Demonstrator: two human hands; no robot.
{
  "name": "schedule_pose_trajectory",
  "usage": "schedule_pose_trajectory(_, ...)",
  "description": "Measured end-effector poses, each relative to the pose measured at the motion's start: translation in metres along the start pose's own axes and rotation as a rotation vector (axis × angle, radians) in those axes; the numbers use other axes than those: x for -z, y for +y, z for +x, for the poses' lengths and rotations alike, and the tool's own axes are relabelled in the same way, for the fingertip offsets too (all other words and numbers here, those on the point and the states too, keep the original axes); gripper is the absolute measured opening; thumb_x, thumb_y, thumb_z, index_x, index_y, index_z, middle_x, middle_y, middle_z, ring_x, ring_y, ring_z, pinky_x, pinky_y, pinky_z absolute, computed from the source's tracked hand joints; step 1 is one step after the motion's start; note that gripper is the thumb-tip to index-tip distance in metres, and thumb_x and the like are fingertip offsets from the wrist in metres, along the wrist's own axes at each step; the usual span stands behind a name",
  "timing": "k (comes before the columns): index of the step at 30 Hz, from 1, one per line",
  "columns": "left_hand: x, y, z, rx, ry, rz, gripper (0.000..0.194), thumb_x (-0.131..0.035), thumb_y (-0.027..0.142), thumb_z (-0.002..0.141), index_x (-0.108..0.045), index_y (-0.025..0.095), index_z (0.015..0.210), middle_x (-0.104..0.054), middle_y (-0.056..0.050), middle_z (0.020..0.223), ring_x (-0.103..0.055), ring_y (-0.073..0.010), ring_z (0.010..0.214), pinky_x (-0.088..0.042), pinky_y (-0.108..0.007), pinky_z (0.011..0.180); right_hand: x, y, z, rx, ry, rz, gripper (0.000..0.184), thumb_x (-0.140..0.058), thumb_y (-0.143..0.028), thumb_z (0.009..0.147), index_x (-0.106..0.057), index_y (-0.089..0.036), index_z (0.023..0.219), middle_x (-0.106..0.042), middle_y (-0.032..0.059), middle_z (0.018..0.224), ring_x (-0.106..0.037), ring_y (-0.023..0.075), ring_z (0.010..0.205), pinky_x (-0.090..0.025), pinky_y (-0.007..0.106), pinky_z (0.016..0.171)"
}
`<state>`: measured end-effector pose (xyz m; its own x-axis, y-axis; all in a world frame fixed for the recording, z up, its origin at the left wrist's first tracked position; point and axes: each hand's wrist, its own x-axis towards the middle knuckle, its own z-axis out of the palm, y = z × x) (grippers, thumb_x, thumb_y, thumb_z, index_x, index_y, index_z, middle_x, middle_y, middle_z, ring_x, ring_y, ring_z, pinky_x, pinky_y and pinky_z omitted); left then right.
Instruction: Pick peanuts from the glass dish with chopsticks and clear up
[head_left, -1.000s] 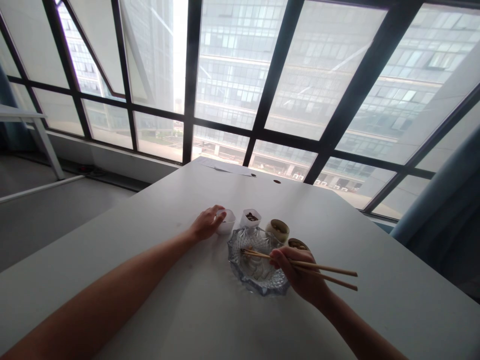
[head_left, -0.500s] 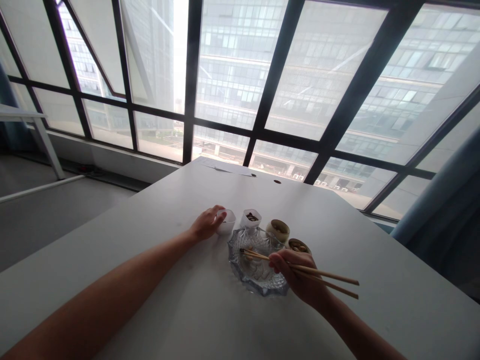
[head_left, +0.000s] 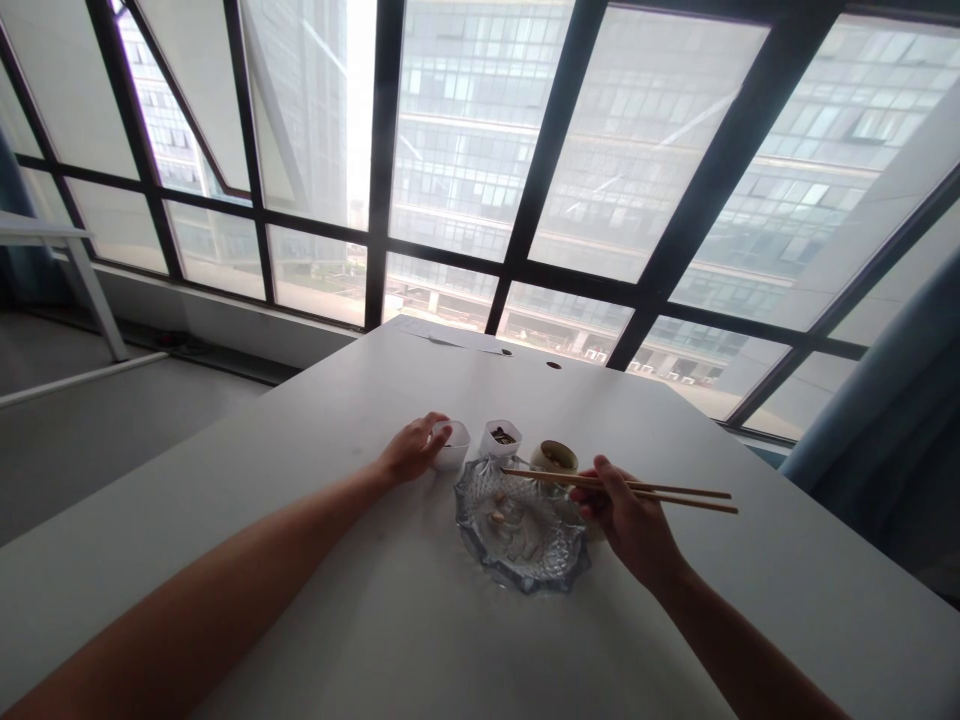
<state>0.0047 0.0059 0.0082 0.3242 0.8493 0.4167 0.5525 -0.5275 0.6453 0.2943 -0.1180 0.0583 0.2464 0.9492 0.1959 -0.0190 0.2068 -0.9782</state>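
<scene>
My left hand (head_left: 415, 447) is closed around the left side of a small white cup (head_left: 455, 452), its thumb at the rim. Wooden chopsticks (head_left: 675, 490) are gripped in my right hand (head_left: 619, 510), their tips over the far rim of a scalloped glass bowl (head_left: 525, 570). Whether the tips pinch anything is too small to tell. A small pale piece (head_left: 496, 517) lies in the bowl. Behind the bowl stand a second white cup (head_left: 495, 448) with dark bits inside and an olive-coloured cup (head_left: 559, 455), partly covered by the chopsticks.
All this stands on a white table (head_left: 337, 620). Papers (head_left: 450, 338) and two dark round holes lie toward its far end. Large windows rise beyond it. A blue curtain (head_left: 885, 410) hangs at the right, and another white table (head_left: 45, 230) stands at the left.
My right hand has moved up and slightly right, lifting the chopstick tips from inside the bowl to its far rim. The rightmost cup is now hidden behind that hand. My left hand stays put.
</scene>
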Motion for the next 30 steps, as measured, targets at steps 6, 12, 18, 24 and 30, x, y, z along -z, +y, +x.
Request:
schedule_pose_trajectory(6,0.000,0.001,0.000,0.002,0.001,-0.004,0.055,-0.031,0.058,0.093,-0.057,0.017,0.119,-0.070,-0.013,0.107,-0.065,-0.0265,0.095,-0.048,-0.040,0.087,0.007,-0.012,-0.003,0.148,-0.033,-0.235,0.052,-0.069,-0.069,0.075,-0.069,-0.017,0.072,-0.068,0.0084,0.059,-0.061,0.0191,0.046,-0.052,0.028,0.042)
schedule_pose_trajectory(12,0.004,0.004,-0.002,0.007,-0.021,0.025,0.064,-0.026,0.063,0.093,-0.056,0.015,0.122,-0.069,-0.014,0.103,-0.065,-0.0279,0.093,-0.048,-0.042,0.087,0.019,-0.028,-0.005,0.286,-0.236,-0.491,0.048,-0.064,-0.065,0.083,-0.071,-0.019,0.068,-0.070,0.0072,0.062,-0.064,0.0189,0.051,-0.055,0.028,0.048)
schedule_pose_trajectory(18,0.003,0.003,-0.005,-0.061,-0.033,0.044,0.072,-0.050,0.067,0.083,-0.046,0.015,0.133,-0.068,-0.016,0.108,-0.066,-0.0287,0.089,-0.051,-0.043,0.083,0.029,-0.030,0.002,0.299,-0.177,-0.472,0.047,-0.065,-0.063,0.083,-0.071,-0.018,0.071,-0.068,0.0069,0.059,-0.063,0.0187,0.050,-0.054,0.027,0.047)
schedule_pose_trajectory(24,-0.001,0.002,-0.007,-0.222,0.080,-0.014,0.066,-0.068,0.048,0.077,-0.044,0.020,0.132,-0.058,-0.017,0.132,-0.058,-0.0311,0.119,-0.049,-0.045,0.097,0.034,-0.029,0.008,0.322,-0.140,-0.431,0.047,-0.064,-0.063,0.084,-0.072,-0.017,0.074,-0.068,0.0067,0.060,-0.062,0.0182,0.048,-0.053,0.028,0.045)
schedule_pose_trajectory(30,-0.001,0.003,-0.007,-0.258,0.113,-0.016,0.064,-0.073,0.040,0.074,-0.047,0.021,0.129,-0.061,-0.015,0.127,-0.060,-0.0301,0.116,-0.048,-0.046,0.100,0.028,-0.033,0.006,0.324,-0.091,-0.356,0.049,-0.068,-0.065,0.079,-0.071,-0.017,0.071,-0.068,0.0071,0.058,-0.061,0.0177,0.044,-0.053,0.027,0.042)
